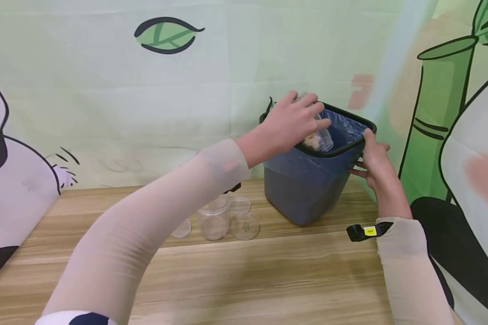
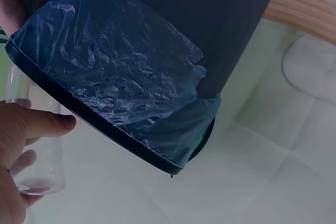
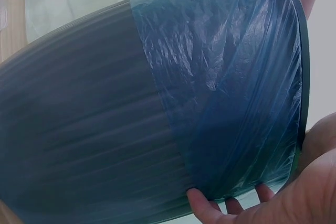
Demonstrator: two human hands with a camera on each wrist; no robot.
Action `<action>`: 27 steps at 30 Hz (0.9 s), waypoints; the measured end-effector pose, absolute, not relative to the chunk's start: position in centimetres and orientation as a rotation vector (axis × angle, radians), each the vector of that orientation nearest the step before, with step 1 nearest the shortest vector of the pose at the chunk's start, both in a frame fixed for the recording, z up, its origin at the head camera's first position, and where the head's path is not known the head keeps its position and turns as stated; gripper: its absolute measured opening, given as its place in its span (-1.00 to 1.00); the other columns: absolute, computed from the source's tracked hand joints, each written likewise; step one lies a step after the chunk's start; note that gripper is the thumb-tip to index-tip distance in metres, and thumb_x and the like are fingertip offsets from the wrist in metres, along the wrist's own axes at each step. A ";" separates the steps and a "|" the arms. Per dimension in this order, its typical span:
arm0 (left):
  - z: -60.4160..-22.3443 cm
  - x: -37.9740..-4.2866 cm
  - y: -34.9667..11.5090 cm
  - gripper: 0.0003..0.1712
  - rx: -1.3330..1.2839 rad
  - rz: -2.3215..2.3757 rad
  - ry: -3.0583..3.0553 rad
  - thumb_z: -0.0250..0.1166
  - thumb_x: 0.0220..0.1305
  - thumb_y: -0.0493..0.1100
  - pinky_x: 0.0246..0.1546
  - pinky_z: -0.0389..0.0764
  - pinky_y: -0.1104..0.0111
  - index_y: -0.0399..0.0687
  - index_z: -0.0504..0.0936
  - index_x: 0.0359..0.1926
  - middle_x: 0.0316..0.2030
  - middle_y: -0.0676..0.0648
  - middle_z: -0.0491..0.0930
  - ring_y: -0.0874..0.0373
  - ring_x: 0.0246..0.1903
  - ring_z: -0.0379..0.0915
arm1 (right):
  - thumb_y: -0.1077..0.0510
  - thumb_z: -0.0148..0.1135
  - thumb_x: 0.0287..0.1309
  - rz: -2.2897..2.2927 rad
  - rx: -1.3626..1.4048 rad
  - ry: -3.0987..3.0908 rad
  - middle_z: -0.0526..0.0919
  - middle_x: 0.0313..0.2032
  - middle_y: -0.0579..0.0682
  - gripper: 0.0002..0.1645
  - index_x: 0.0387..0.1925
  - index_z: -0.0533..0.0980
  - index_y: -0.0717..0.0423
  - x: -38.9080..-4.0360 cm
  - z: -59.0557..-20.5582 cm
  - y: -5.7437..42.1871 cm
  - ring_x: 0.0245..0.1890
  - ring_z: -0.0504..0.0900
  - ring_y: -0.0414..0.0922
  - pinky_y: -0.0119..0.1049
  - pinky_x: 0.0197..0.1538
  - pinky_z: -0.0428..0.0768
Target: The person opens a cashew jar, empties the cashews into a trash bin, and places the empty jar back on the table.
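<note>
In the head view my left hand (image 1: 294, 119) grips a clear plastic jar (image 1: 326, 139), tipped mouth-down over the bin's opening. Pale bits (image 1: 311, 141) show at the jar's mouth. The left wrist view has the thumb and fingers around the clear jar (image 2: 44, 163), beside the black rim. My right hand (image 1: 376, 158) holds the right corner of a grey trash bin (image 1: 305, 194), thumb on the rim and fingers along the outer side. A blue plastic bag (image 3: 226, 77) lines the bin and folds down over its outside. The bin stands tilted on the table.
On the wooden table (image 1: 268, 280), left of the bin, stands another clear jar (image 1: 213, 225). Round clear lids (image 1: 245, 226) lie on both sides of it. Behind the table hangs a pale green printed cloth (image 1: 105, 90).
</note>
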State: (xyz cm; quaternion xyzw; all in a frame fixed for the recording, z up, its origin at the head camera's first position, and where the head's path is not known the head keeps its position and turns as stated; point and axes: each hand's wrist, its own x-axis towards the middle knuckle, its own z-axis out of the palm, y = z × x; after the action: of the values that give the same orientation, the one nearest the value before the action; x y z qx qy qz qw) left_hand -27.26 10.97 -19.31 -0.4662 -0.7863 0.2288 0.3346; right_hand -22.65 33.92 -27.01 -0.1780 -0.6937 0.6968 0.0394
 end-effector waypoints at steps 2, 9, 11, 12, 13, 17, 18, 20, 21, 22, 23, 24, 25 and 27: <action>-19.1 -27.4 10.7 -0.48 -1.208 0.589 -2.074 0.15 0.53 -0.25 0.17 0.41 0.09 0.31 0.46 0.38 0.32 -0.04 0.45 -0.03 0.34 0.24 | -0.43 -0.45 0.43 2.137 -0.544 -2.123 -0.45 0.56 0.27 0.13 0.35 -0.93 -0.01 -22.6 -27.0 33.9 0.54 -0.05 0.30 0.03 0.45 0.29; -18.3 -28.0 9.1 -0.40 -1.137 0.535 -2.124 0.26 0.42 -0.29 0.17 0.40 0.07 0.29 0.46 0.38 0.31 -0.07 0.45 -0.05 0.33 0.25 | -0.42 -0.45 0.44 2.152 -0.543 -2.113 -0.53 0.56 0.24 0.11 0.35 -0.94 -0.05 -22.5 -27.0 34.0 0.56 -0.12 0.29 0.01 0.46 0.28; -18.1 -28.1 8.6 -0.38 -1.117 0.511 -2.124 0.29 0.39 -0.31 0.17 0.40 0.07 0.28 0.47 0.37 0.28 -0.07 0.47 -0.06 0.31 0.27 | -0.42 -0.45 0.44 2.153 -0.542 -2.112 -0.53 0.56 0.25 0.11 0.35 -0.94 -0.05 -22.5 -27.0 34.0 0.56 -0.13 0.29 0.01 0.46 0.28; -18.1 -28.2 8.3 -0.37 -1.109 0.494 -2.122 0.31 0.36 -0.32 0.16 0.41 0.07 0.28 0.48 0.36 0.26 -0.08 0.48 -0.06 0.30 0.28 | -0.42 -0.45 0.44 2.153 -0.545 -2.110 -0.52 0.56 0.25 0.11 0.35 -0.94 -0.05 -22.4 -27.0 34.0 0.56 -0.12 0.29 0.01 0.46 0.28; -18.1 -28.2 8.0 -0.36 -1.101 0.477 -2.118 0.32 0.33 -0.33 0.15 0.41 0.07 0.28 0.50 0.35 0.25 -0.08 0.50 -0.06 0.29 0.29 | -0.42 -0.45 0.44 2.149 -0.548 -2.110 -0.52 0.56 0.25 0.11 0.36 -0.93 -0.05 -22.4 -27.0 34.0 0.55 -0.12 0.29 0.01 0.46 0.28; -18.2 -28.6 6.9 -0.37 -1.061 0.414 -2.115 0.28 0.33 -0.38 0.09 0.43 0.07 0.30 0.54 0.30 0.19 -0.07 0.53 -0.06 0.24 0.31 | -0.43 -0.45 0.43 2.139 -0.561 -2.109 -0.47 0.56 0.27 0.11 0.39 -0.89 -0.03 -22.4 -27.1 34.0 0.55 -0.08 0.30 0.01 0.45 0.29; -18.2 -28.7 6.6 -0.36 -1.050 0.403 -2.125 0.28 0.32 -0.39 0.07 0.43 0.07 0.30 0.54 0.30 0.18 -0.06 0.53 -0.06 0.23 0.31 | -0.43 -0.44 0.43 2.137 -0.563 -2.110 -0.46 0.56 0.27 0.11 0.40 -0.88 -0.02 -22.4 -27.1 34.0 0.55 -0.07 0.30 0.01 0.45 0.30; -18.3 -29.0 6.1 -0.39 -1.029 0.383 -2.154 0.25 0.33 -0.40 0.04 0.45 0.07 0.28 0.53 0.29 0.17 -0.07 0.53 -0.06 0.22 0.32 | -0.43 -0.45 0.43 2.136 -0.559 -2.111 -0.44 0.56 0.28 0.11 0.40 -0.88 -0.02 -22.3 -27.1 34.0 0.54 -0.06 0.30 0.01 0.45 0.30; -18.3 -29.1 5.7 -0.40 -1.017 0.366 -2.172 0.24 0.34 -0.39 0.01 0.46 0.07 0.26 0.53 0.29 0.17 -0.07 0.53 -0.07 0.22 0.33 | -0.43 -0.45 0.43 2.137 -0.556 -2.111 -0.44 0.56 0.28 0.11 0.39 -0.88 -0.02 -22.3 -27.1 34.1 0.54 -0.06 0.30 0.01 0.45 0.30; -18.3 -29.2 5.4 -0.42 -1.006 0.345 -2.192 0.24 0.35 -0.38 0.00 0.48 0.06 0.23 0.52 0.29 0.16 -0.08 0.54 -0.08 0.22 0.34 | -0.43 -0.45 0.43 2.138 -0.554 -2.109 -0.44 0.56 0.28 0.11 0.39 -0.88 -0.02 -22.3 -27.1 34.1 0.54 -0.06 0.30 0.01 0.45 0.30; -18.3 -29.3 5.0 -0.43 -0.992 0.321 -2.218 0.22 0.36 -0.38 -0.01 0.49 0.06 0.21 0.52 0.30 0.16 -0.08 0.54 -0.08 0.22 0.34 | -0.43 -0.45 0.43 2.138 -0.550 -2.110 -0.45 0.56 0.28 0.11 0.39 -0.89 -0.02 -22.3 -27.1 34.1 0.54 -0.06 0.30 0.02 0.45 0.30; -18.3 -29.3 4.6 -0.44 -0.976 0.295 -2.245 0.20 0.37 -0.37 -0.02 0.51 0.05 0.18 0.50 0.31 0.17 -0.09 0.54 -0.09 0.22 0.35 | -0.43 -0.45 0.43 2.138 -0.548 -2.110 -0.45 0.56 0.28 0.11 0.38 -0.90 -0.03 -22.3 -27.1 34.1 0.54 -0.06 0.31 0.02 0.45 0.30; -18.2 -29.4 4.2 -0.45 -0.960 0.271 -2.270 0.19 0.38 -0.36 -0.03 0.52 0.05 0.15 0.48 0.32 0.17 -0.10 0.54 -0.10 0.23 0.36 | -0.43 -0.45 0.43 2.138 -0.545 -2.111 -0.46 0.56 0.28 0.11 0.38 -0.90 -0.03 -22.3 -27.1 34.1 0.54 -0.07 0.31 0.02 0.45 0.30; -18.1 -29.4 3.4 -0.44 -0.924 0.227 -2.324 0.21 0.39 -0.32 -0.05 0.54 0.03 0.11 0.44 0.36 0.18 -0.11 0.53 -0.12 0.24 0.36 | -0.43 -0.45 0.43 2.138 -0.540 -2.114 -0.48 0.56 0.27 0.11 0.37 -0.91 -0.03 -22.3 -27.1 34.0 0.55 -0.08 0.30 0.02 0.45 0.30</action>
State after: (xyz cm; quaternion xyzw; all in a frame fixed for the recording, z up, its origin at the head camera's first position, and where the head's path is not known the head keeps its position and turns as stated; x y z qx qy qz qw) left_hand -29.42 3.40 -18.13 -0.3497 -0.8798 0.0858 0.3102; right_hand -22.34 34.05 -27.14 -0.1766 -0.6914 0.6992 0.0432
